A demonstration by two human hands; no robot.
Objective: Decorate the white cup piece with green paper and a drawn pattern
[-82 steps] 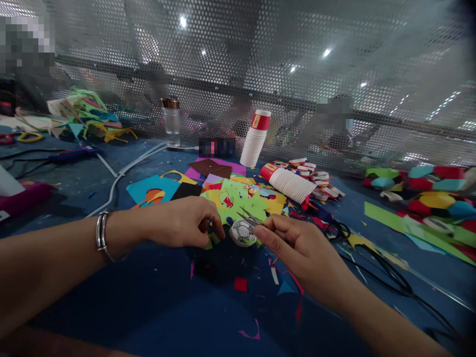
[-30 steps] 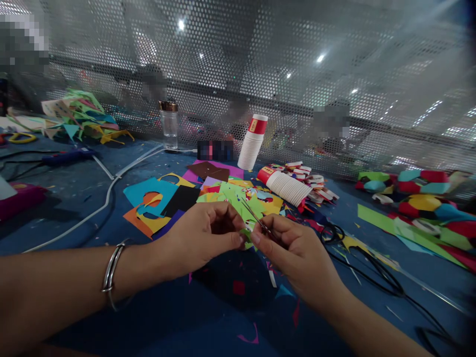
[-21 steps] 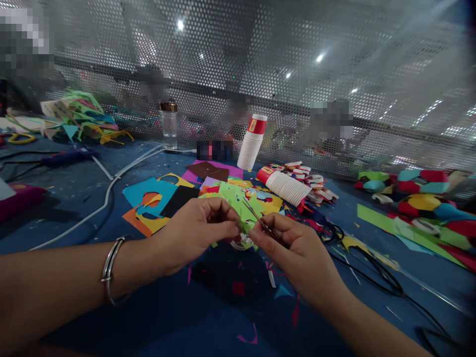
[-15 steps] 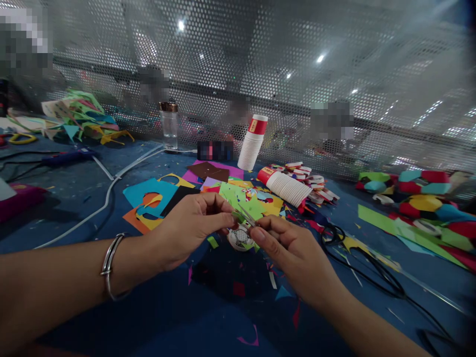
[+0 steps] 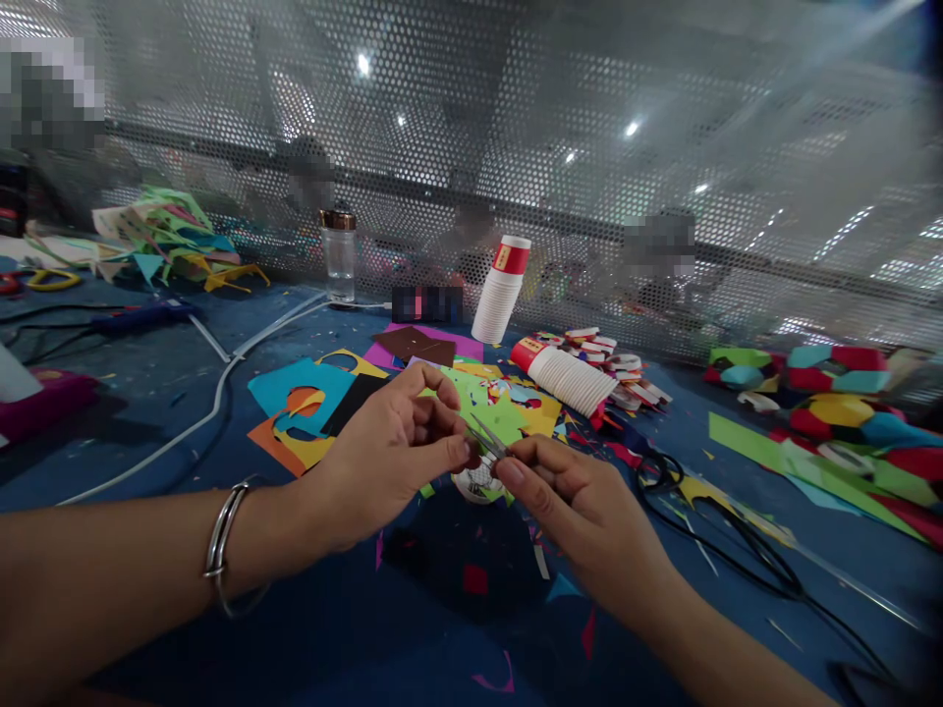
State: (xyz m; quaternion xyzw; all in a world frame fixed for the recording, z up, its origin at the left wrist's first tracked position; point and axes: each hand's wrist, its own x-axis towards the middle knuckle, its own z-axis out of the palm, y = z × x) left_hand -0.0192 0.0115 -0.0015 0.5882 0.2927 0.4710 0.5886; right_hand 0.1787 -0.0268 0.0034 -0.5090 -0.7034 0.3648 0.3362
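Observation:
My right hand (image 5: 571, 496) grips a pair of small pointed metal scissors (image 5: 486, 435), its thumb and forefinger pinched near the pivot. The slim blades stand apart and point up and left, towards my left hand (image 5: 402, 442). That hand is curled, its thumb close to the bent fingers and the forefinger raised. Whatever it pinches is too small to make out. Just beneath the blades sits a round white piece with a black line drawing (image 5: 478, 483), partly covered by the hands. Behind it lies green paper (image 5: 490, 403) among coloured scraps.
Blue sheets with cutouts (image 5: 302, 388) lie left of centre. A tall stack of paper cups (image 5: 501, 290) leans beyond, with another stack lying down (image 5: 571, 378). A bottle (image 5: 339, 257) stands at the back. Black cable (image 5: 737, 535) and colourful paper shapes (image 5: 840, 412) occupy the right.
My left forefinger has lifted away from the thumb, and the left hand has come slightly towards me. The scissors stay in my right hand, almost in the same place.

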